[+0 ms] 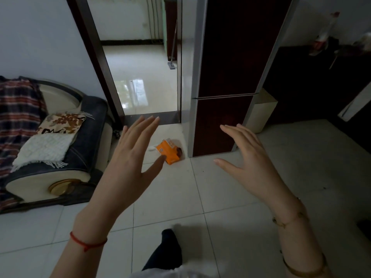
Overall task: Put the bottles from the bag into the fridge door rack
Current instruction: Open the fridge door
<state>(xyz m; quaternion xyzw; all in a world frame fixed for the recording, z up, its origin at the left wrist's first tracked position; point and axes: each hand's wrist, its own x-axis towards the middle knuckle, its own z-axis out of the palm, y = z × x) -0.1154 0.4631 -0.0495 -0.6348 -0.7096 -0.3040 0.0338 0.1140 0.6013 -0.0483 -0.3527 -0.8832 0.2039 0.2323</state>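
No text readable, orange bag (168, 152) on the floor (220, 197) beside the fridge's (226, 125) bottom corner, pale printed marks on its face (too small and blurred to make out)

Dim room, doorway glare, wide-angle edge distortion.
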